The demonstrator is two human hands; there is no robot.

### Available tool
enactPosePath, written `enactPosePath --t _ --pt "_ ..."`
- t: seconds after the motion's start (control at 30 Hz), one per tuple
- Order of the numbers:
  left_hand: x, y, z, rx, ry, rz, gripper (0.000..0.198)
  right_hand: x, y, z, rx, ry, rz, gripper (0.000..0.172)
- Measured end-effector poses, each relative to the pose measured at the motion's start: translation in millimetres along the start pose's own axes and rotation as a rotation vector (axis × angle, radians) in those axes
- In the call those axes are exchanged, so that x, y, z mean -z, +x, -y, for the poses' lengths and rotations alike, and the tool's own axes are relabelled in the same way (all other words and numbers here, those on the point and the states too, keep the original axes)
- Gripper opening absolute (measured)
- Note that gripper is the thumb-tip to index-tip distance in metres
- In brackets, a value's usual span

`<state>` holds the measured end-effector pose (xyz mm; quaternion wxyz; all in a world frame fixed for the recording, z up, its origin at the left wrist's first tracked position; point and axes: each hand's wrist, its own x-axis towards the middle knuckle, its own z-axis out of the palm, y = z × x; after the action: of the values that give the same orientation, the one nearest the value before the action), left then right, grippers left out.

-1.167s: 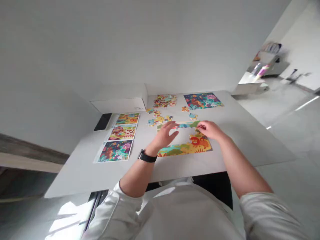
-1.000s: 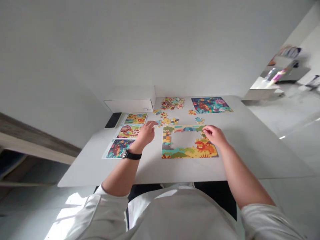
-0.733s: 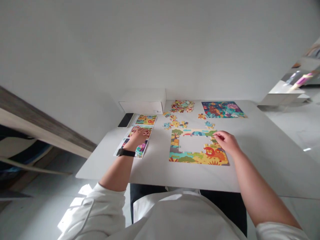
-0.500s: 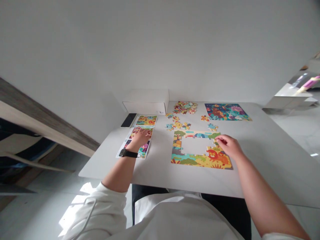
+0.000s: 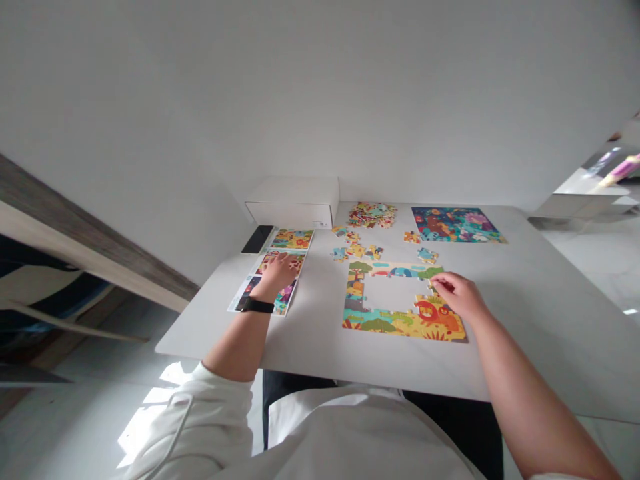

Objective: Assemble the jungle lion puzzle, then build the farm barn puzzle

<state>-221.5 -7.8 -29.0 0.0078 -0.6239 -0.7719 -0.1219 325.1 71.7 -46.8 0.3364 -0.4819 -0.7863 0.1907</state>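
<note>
My left hand (image 5: 280, 272) lies open on a printed sheet (image 5: 293, 239) of several colourful pictures, covering part of the middle one. A jigsaw puzzle (image 5: 380, 324) with animals and trees lies assembled as a frame around a bare middle. At the puzzle's upper right edge is my right hand (image 5: 457, 291), its thumb and fingertips pinched together. Whether a piece sits between them is hidden. Loose puzzle pieces (image 5: 356, 250) lie beyond the frame, and a blue piece (image 5: 427, 255) is just above its upper right part.
A heap of puzzle pieces (image 5: 373, 213) lies at the back by a white box (image 5: 293, 212). A dark phone (image 5: 257, 239) is left of the sheet. Far right on the table (image 5: 540, 320) lies a finished dark-blue puzzle (image 5: 455, 224), with an orange piece (image 5: 412, 237) beside it.
The printed sheet's near end has shifted slightly left under my left hand. My right hand stays pinched at about the same spot on the puzzle's edge.
</note>
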Motion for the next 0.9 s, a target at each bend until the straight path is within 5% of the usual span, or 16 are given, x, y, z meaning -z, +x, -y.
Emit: enactPosePath --t 0.17,0.47,0.67,0.9 --pt "5.9 6 -35 -0.046 -0.099 -0.024 0.043 -1 0 1 -0.002 0.014 0.009 0.024" --pt "-15.0 -7 -153 -0.568 -0.370 0.060 0.040 9 0 -16 0.012 -0.180 -0.033 0.025" --pt "-39.2 -19 -154 -0.647 -0.350 0.157 0.076 11 -4 -29 0.024 -0.304 0.033 0.023" --pt "-34.2 -18 -138 -0.620 -0.269 0.233 0.090 5 -1 -17 0.023 -0.279 0.088 0.025"
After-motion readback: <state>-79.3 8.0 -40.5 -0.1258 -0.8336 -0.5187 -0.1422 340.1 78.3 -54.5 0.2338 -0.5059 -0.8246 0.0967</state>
